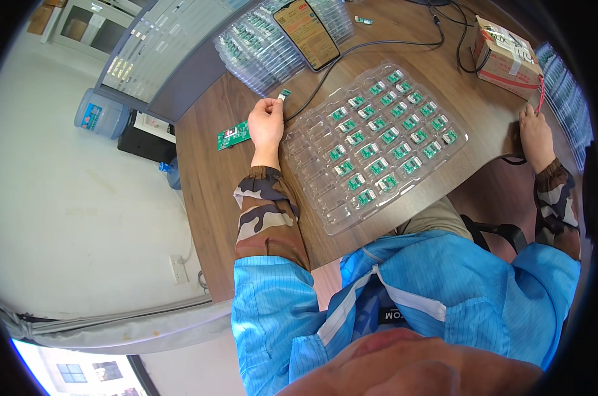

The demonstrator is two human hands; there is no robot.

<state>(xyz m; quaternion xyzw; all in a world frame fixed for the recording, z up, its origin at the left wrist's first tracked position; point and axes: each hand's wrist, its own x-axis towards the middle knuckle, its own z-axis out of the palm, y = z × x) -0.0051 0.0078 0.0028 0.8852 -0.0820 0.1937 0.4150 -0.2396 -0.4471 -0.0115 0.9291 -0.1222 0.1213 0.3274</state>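
My left hand (267,127) pinches a small green circuit board (284,94) with a white part on it, held up at the left of the table. Just beside that hand, a larger green circuit board (232,136) lies on the wood, its right end against or under the hand. To the right sits a clear plastic tray (325,214) with rows of pockets. Small green boards (389,135) fill many of them, while the left-hand pockets hold none. At the table's right edge my right hand (536,135) is closed on a red wire (542,96) beside the cardboard box.
Stacked clear trays of boards (246,49) stand at the back left, with a phone (307,33) leaning on them. A black cable (385,43) crosses the wooden table (206,178). A taped cardboard box (507,56) stands at the right; a loose board (364,20) lies far back.
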